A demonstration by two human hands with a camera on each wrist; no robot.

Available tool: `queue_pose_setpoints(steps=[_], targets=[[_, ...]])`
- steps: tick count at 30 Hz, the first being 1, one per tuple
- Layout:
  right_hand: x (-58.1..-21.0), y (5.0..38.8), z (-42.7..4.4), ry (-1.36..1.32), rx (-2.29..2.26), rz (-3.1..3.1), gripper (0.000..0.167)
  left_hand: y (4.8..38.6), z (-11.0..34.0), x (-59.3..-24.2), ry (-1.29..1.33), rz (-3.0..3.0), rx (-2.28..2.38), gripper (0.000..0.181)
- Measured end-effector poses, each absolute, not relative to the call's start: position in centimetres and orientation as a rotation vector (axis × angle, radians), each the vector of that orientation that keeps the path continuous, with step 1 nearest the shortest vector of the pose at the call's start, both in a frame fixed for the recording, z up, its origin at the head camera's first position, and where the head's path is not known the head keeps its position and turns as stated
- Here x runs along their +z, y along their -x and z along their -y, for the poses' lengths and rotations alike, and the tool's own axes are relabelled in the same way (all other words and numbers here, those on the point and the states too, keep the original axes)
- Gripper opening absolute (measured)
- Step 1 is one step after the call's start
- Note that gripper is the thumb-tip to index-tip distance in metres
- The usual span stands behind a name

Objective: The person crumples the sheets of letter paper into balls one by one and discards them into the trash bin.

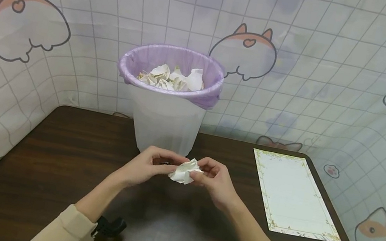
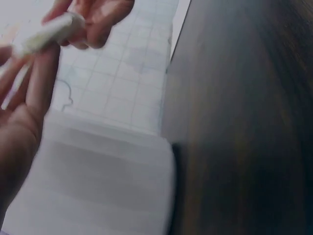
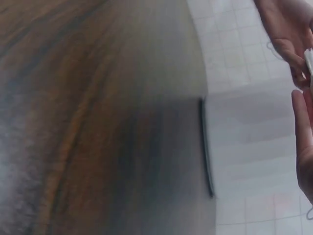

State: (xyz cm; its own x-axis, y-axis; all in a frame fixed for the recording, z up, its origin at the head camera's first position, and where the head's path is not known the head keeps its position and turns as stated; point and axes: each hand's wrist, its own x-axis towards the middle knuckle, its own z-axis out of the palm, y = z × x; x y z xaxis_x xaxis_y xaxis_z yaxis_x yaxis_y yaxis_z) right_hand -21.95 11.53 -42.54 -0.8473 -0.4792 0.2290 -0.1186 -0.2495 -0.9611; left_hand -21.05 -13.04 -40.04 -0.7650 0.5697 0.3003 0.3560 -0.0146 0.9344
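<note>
A crumpled piece of white paper (image 1: 184,172) is held between both hands above the middle of the table, in front of the bin. The left hand (image 1: 154,165) pinches its left side between thumb and fingers. On its right side the right hand (image 1: 214,180) pinches it the same way, thumb toward the head camera. In the left wrist view the paper (image 2: 51,33) is blurred, with fingers of both hands around it. Only a sliver of the paper (image 3: 308,61) shows at the edge of the right wrist view.
Behind the hands stands a white bin (image 1: 166,118) with a purple liner (image 1: 130,68), holding crumpled paper (image 1: 173,79). A flat sheet with a floral border (image 1: 296,194) lies at the right of the dark wooden table (image 1: 34,165). A patterned curtain (image 1: 95,34) surrounds the table's back and sides.
</note>
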Motion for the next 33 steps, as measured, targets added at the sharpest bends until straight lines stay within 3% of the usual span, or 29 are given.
queue_pose_setpoints(steps=[8, 22, 33], targets=[[-41.6, 22.0, -11.4, 0.720, -2.270, -1.579, 0.013, 21.4, 13.7, -41.6, -1.026, -1.748, 2.030, 0.041], [-41.7, 21.8, -10.4, 0.620, -2.272, -1.566, 0.025, 21.4, 12.3, -41.8, -1.014, -1.782, 2.218, 0.028], [-42.1, 21.7, -9.9, 0.542, -2.253, -1.739, 0.024, 20.7, 11.0, -41.5, -0.781, -2.079, 2.206, 0.024]])
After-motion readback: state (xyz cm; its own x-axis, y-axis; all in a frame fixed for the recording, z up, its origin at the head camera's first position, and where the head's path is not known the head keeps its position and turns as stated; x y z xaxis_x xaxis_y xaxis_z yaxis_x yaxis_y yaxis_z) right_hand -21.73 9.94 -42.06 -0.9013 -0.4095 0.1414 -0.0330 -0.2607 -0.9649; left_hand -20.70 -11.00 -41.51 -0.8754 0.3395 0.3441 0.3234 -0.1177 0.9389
